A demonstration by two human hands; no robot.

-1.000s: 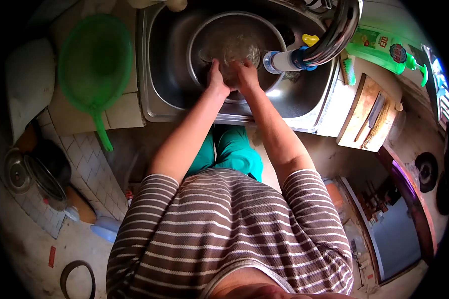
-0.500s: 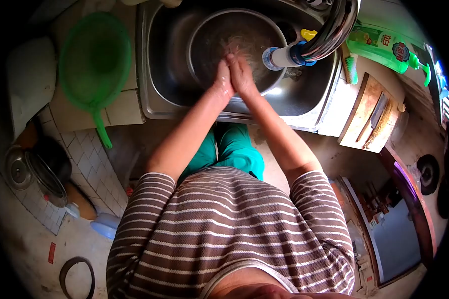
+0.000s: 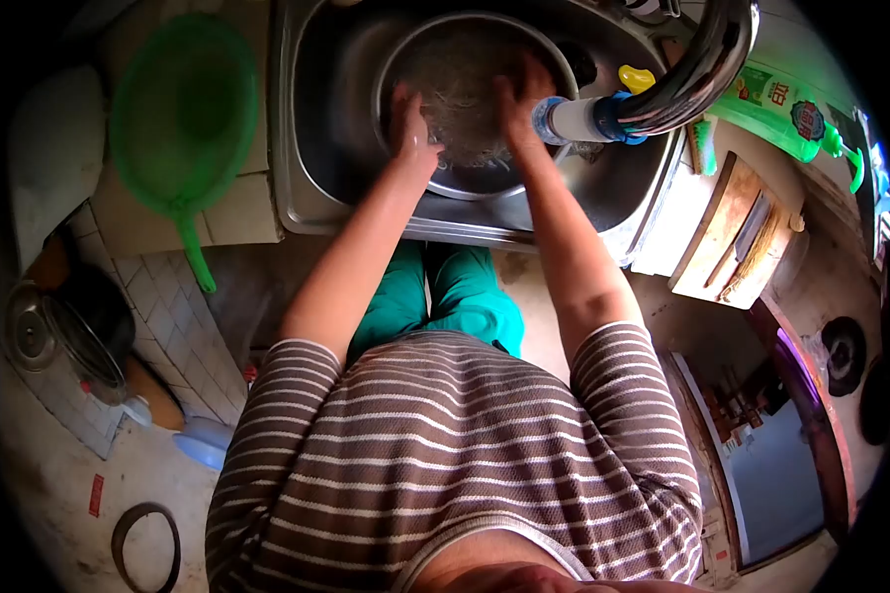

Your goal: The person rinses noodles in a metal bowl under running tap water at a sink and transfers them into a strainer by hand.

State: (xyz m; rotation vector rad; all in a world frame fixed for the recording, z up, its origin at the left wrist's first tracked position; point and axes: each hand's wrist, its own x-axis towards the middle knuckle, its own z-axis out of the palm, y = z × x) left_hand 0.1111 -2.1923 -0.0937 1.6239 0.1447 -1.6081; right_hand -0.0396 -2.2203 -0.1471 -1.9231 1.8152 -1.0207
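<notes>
A round metal basin [image 3: 470,190] stands in the steel sink [image 3: 338,128]. Thin pale strands [image 3: 462,104] lie in the water inside it; their kind is too unclear to name. On the basin's left side is my left hand [image 3: 412,128], fingers apart and nothing held. My right hand [image 3: 521,102] is at the right side, also open, its fingertips dim in the shadow. Close beside the right hand hangs the white and blue faucet head [image 3: 574,121] on its shiny hose.
A green long-handled strainer [image 3: 183,119] lies on the left counter. At the right are a green pump bottle [image 3: 771,104], a green-bristled brush [image 3: 702,146] and a wooden board [image 3: 710,232] with a knife [image 3: 752,225]. Something yellow [image 3: 636,78] sits behind the faucet head.
My hands were pressed together over the middle of the basin. They have parted to its left and right sides, with the fingers spread. The view has shifted slightly.
</notes>
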